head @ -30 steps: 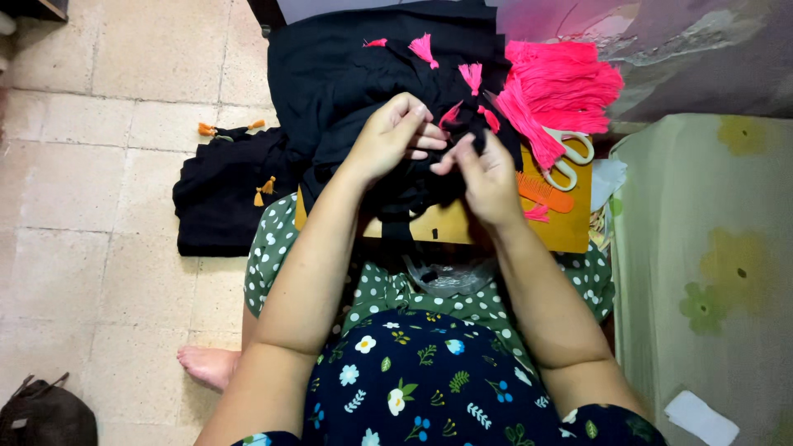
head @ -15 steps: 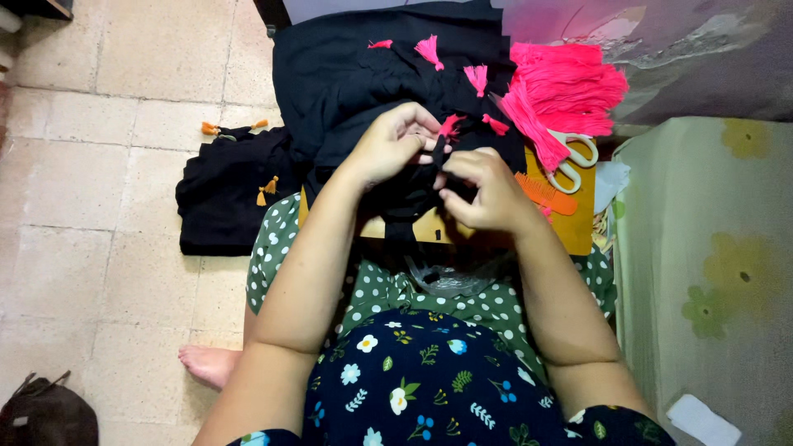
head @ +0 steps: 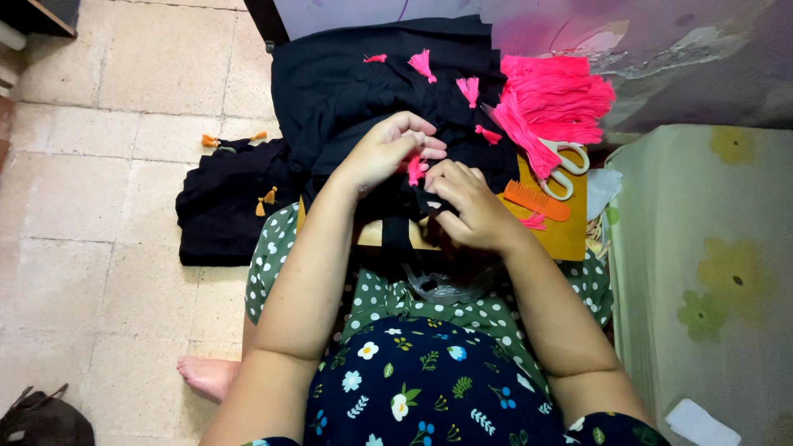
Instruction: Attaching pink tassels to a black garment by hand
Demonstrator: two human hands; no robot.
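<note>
My left hand (head: 382, 153) and right hand (head: 467, 206) meet over the black cloth (head: 347, 91) on my lap board (head: 570, 235). Fingers (head: 429, 149) of both pinch a pink tassel (head: 415, 168) at the cloth's edge. More pink tassels (head: 423, 62) already sit on the cloth further up. Loose pink tassel pile (head: 557, 99) to the right, scissors (head: 566, 161) and orange comb (head: 537, 200) just beside it. Second black garment with orange tassels (head: 227, 202) lies on the tiled floor (head: 99, 206), left.
</note>
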